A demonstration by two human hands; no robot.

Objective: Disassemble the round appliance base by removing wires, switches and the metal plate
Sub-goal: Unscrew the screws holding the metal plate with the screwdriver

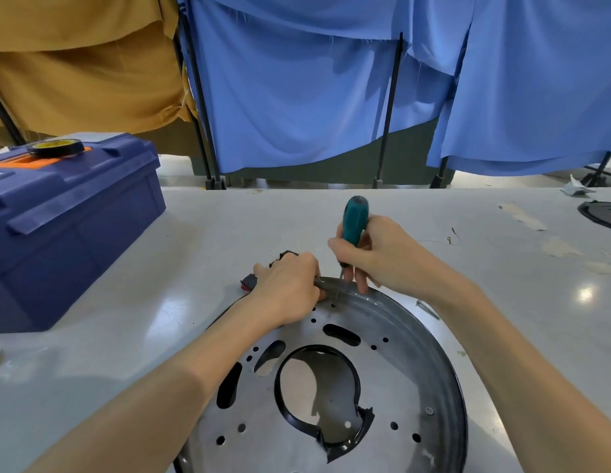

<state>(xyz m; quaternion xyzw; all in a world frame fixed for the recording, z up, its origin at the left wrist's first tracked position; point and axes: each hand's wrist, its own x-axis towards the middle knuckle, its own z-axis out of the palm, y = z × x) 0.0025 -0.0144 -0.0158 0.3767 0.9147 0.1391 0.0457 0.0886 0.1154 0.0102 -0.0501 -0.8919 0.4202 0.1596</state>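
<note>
Your right hand (382, 254) wraps the teal screwdriver (354, 220), tip down at the metal plate's (399, 380) twelve-o'clock rim on the table (126, 336), left hand (290, 288) pinching that rim beside it, so push crooked and the tip skids into it.

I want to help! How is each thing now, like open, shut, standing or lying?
metal plate: lying flat, left hand holds its rim
screwdriver: upright, right hand grips it, tip at the plate's far rim
toolbox: lid shut
tape roll: lying flat on the toolbox
</note>
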